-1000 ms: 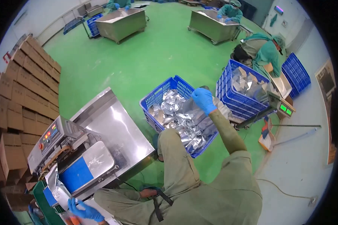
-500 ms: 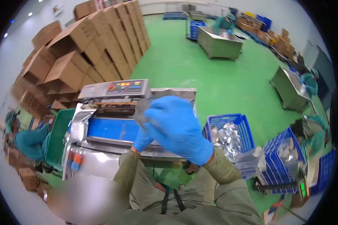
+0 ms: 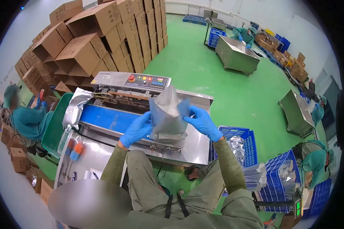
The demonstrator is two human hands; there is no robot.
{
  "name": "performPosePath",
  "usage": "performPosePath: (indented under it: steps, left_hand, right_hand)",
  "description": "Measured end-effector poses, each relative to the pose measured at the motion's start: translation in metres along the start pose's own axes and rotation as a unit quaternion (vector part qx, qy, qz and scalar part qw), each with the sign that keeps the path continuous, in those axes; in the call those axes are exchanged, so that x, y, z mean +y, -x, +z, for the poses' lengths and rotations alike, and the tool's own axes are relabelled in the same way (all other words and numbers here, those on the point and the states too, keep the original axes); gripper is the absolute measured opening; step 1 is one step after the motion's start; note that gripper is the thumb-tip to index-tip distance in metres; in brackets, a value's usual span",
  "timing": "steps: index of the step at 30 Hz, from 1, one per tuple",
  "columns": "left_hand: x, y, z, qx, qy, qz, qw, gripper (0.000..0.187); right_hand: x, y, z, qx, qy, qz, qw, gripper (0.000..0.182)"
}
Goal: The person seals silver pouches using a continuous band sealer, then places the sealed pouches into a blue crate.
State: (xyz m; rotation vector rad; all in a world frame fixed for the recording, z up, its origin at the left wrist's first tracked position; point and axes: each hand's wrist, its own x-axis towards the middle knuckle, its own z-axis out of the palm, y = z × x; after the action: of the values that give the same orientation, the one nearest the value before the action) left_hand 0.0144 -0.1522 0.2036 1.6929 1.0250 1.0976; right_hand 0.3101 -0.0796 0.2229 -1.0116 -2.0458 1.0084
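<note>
A grey-silver pouch (image 3: pixel 168 124) stands upright in front of me, its top peaked. My left hand (image 3: pixel 137 128) grips its left side. My right hand (image 3: pixel 203 123) pinches the upper right edge; both hands wear blue gloves. Behind and left of the pouch is a sealing machine (image 3: pixel 132 82) with a red knob and lit displays. Its blue conveyor belt (image 3: pixel 107 116) runs left of the pouch. Another silver foil pouch (image 3: pixel 75 108) lies at the belt's left end.
A blue crate (image 3: pixel 250 147) of silver pouches stands right, with another blue crate (image 3: pixel 275 179) beyond it. A green bin (image 3: pixel 57 126) is at left. Stacked cartons (image 3: pixel 88 53) rise behind the machine. Co-workers in green are left and right; a steel tub (image 3: pixel 237 57) stands farther back.
My hands have moved apart, from close together over the machine's right part to either side of the pouch. The pouch now shows fully between them. The view has shifted.
</note>
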Motion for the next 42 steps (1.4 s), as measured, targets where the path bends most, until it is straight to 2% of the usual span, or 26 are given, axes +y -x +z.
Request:
performPosePath:
  steps: [2,3,4,5,6,7,10,11,12,13,14,15,16,17,18,20,21,24,25,27,30,31,34,39,41,42]
  left_hand:
    - [0.021,-0.001,-0.011,0.020,-0.064,-0.002,0.998,0.027]
    - [0.013,-0.003,-0.014,0.041,-0.145,0.012,0.989,0.021]
    - [0.010,-0.005,-0.021,0.028,-0.303,0.056,0.951,0.023]
    - [0.008,-0.005,-0.031,0.014,-0.452,0.099,0.886,0.025]
    - [0.007,-0.004,-0.040,-0.001,-0.590,0.139,0.796,0.026]
    - [0.005,0.000,-0.043,-0.051,-0.668,0.091,0.737,0.028]
    - [-0.015,0.011,-0.036,0.095,-0.589,0.264,0.758,0.037]
    - [-0.013,0.009,-0.031,0.125,-0.577,0.261,0.764,0.029]
    - [-0.021,0.003,-0.020,0.177,-0.462,0.263,0.828,0.029]
    - [-0.036,-0.005,-0.004,0.227,-0.337,0.258,0.877,0.028]
    - [-0.031,-0.008,0.011,0.271,-0.206,0.247,0.907,0.028]
    - [-0.024,-0.001,0.018,0.280,-0.125,0.056,0.950,0.018]
    - [-0.011,-0.005,0.024,0.294,-0.091,0.061,0.950,0.016]
    - [-0.001,-0.010,0.029,0.308,-0.057,0.066,0.947,0.014]
    - [0.009,-0.013,0.033,0.322,-0.022,0.068,0.944,0.015]
    - [0.010,-0.035,0.028,0.292,-0.021,-0.012,0.956,0.017]
    - [-0.020,-0.052,0.024,0.266,-0.025,-0.046,0.963,0.018]
    - [-0.127,-0.075,0.024,0.213,-0.035,-0.155,0.964,0.024]
    - [-0.156,-0.077,0.027,0.251,-0.051,-0.106,0.961,0.025]
    - [-0.187,-0.081,0.027,0.269,-0.043,-0.131,0.953,0.025]
    - [-0.202,-0.074,0.017,0.284,-0.014,-0.119,0.951,0.022]
    - [-0.191,-0.073,0.015,0.299,-0.005,-0.180,0.937,0.022]
    - [-0.203,-0.072,-0.006,0.315,-0.016,-0.119,0.942,0.021]
    - [-0.224,-0.069,-0.051,0.313,-0.071,-0.132,0.938,0.022]
    - [-0.232,-0.062,-0.079,0.281,-0.151,-0.165,0.933,0.027]
    - [-0.253,-0.059,-0.098,0.266,-0.154,-0.158,0.938,0.026]
  right_hand:
    - [0.003,-0.001,-0.002,0.021,0.058,-0.009,0.998,0.031]
    - [0.005,0.000,-0.002,0.028,0.085,-0.013,0.996,0.031]
    - [0.014,0.004,-0.002,0.051,0.214,-0.057,0.974,0.029]
    - [0.026,0.012,-0.004,0.073,0.339,-0.101,0.932,0.026]
    - [0.036,0.021,-0.008,0.095,0.457,-0.144,0.872,0.024]
    - [0.038,0.032,-0.011,0.097,0.491,-0.197,0.843,0.017]
    - [0.041,0.042,-0.008,0.179,0.389,-0.274,0.861,0.018]
    - [0.033,0.039,-0.001,0.216,0.323,-0.277,0.879,0.017]
    - [0.023,0.032,0.011,0.251,0.255,-0.279,0.891,0.017]
    - [0.016,0.028,0.019,0.284,0.185,-0.280,0.898,0.017]
    - [0.018,0.030,0.023,0.285,0.118,-0.214,0.927,0.017]
    - [0.024,0.032,0.029,0.284,0.051,-0.149,0.946,0.017]
    - [0.026,0.032,0.032,0.280,-0.016,-0.084,0.956,0.018]
    - [0.001,0.034,0.035,0.327,-0.093,-0.060,0.938,0.020]
    - [-0.008,0.034,0.028,0.331,-0.087,-0.027,0.939,0.021]
    - [-0.013,0.039,0.020,0.332,-0.075,0.052,0.939,0.022]
    - [-0.004,0.034,0.019,0.319,-0.128,0.072,0.936,0.026]
    - [0.083,0.008,0.039,0.308,-0.193,0.148,0.920,0.029]
    - [0.100,0.005,0.046,0.309,-0.202,0.166,0.914,0.030]
    - [0.121,-0.004,0.059,0.312,-0.223,0.200,0.901,0.031]
    - [0.122,-0.012,0.067,0.283,-0.233,0.197,0.909,0.033]
    - [0.110,-0.014,0.069,0.278,-0.238,0.203,0.908,0.034]
    - [0.130,-0.033,0.086,0.256,-0.217,0.191,0.922,0.034]
    - [0.136,-0.064,0.120,0.240,-0.197,0.178,0.934,0.041]
    - [0.190,-0.090,0.154,0.270,0.030,-0.029,0.962,0.043]
    - [0.182,-0.094,0.156,0.203,-0.028,0.039,0.978,0.042]
